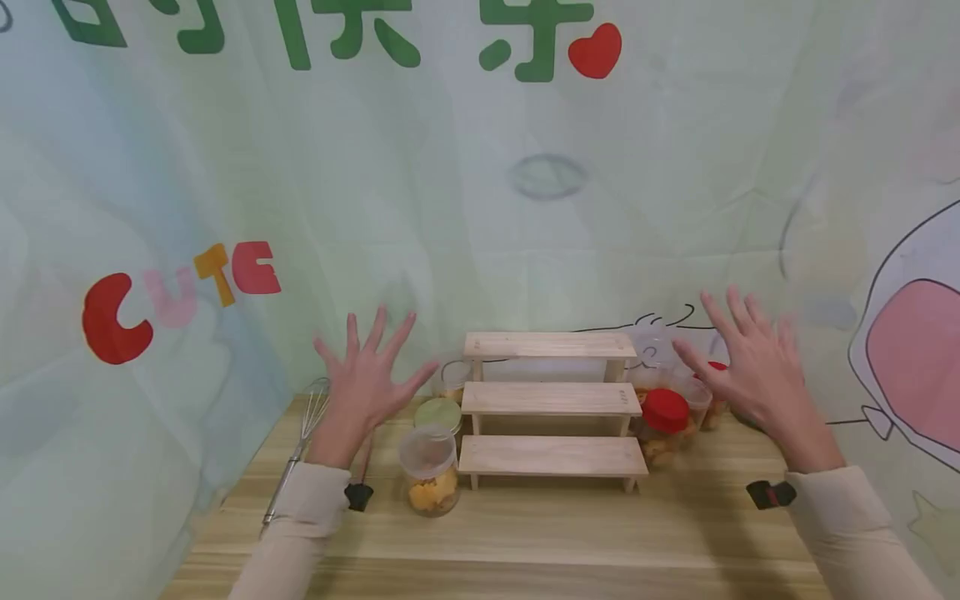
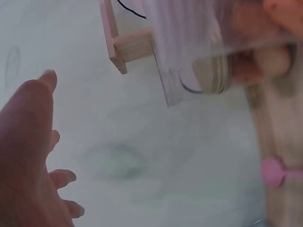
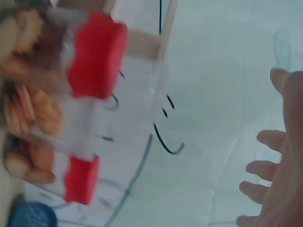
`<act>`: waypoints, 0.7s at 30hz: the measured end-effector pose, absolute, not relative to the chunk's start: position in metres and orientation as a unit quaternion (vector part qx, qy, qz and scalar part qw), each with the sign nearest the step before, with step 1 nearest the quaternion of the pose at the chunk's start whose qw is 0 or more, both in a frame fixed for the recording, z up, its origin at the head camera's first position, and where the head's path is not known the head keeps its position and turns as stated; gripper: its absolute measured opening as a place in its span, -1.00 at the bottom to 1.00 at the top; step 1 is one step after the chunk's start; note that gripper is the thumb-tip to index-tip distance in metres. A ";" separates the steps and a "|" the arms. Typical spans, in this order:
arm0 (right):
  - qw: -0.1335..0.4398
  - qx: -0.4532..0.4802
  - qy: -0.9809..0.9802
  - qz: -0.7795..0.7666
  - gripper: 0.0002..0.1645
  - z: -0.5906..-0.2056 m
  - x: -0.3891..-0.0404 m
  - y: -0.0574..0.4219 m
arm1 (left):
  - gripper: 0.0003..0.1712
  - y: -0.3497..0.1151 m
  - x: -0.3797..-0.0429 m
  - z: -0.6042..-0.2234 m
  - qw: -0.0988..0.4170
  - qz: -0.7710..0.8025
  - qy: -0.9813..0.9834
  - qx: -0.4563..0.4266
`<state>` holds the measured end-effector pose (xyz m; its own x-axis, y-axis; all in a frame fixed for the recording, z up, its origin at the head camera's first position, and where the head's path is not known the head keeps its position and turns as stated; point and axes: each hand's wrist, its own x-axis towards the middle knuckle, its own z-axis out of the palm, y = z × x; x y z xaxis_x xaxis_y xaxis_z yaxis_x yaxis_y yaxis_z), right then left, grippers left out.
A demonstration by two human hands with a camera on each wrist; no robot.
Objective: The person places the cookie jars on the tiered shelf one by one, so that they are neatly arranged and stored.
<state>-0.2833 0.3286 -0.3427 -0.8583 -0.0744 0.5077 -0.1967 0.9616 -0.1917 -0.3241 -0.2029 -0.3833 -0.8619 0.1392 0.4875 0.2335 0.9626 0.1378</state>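
Note:
My left hand (image 1: 367, 383) is raised above the left side of the table, fingers spread wide and holding nothing. It is nearest a whisk (image 1: 288, 475) and a green-lidded jar (image 1: 438, 414). In front of that jar stands a clear jar (image 1: 432, 483) with yellow-orange pieces inside. On the other side, my right hand (image 1: 757, 375) is also up with spread, empty fingers. Just left of it stand a red-lidded jar (image 1: 663, 411) and other clear jars, partly hidden. Between the hands sits a three-step wooden rack (image 1: 551, 454), its boards bare.
A thin-handled tool with a dark end (image 1: 360, 496) lies by the left sleeve. The left wrist view shows a pink round-headed tool (image 2: 273, 172); the right wrist view shows a blue object (image 3: 33, 215). A printed cloth (image 1: 450, 208) hangs behind the wooden table (image 1: 525, 533).

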 end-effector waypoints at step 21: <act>0.189 0.036 -0.915 0.354 -0.72 -0.503 -0.251 0.290 | -0.54 -0.222 -0.240 -0.501 0.182 -0.481 -0.844 -0.151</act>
<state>-0.2514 0.2903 -0.5032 -0.9262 0.0676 0.3709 -0.1994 0.7473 -0.6339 -0.2399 -0.2218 -0.5011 -0.8879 0.0798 0.4530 0.4305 0.4909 0.7574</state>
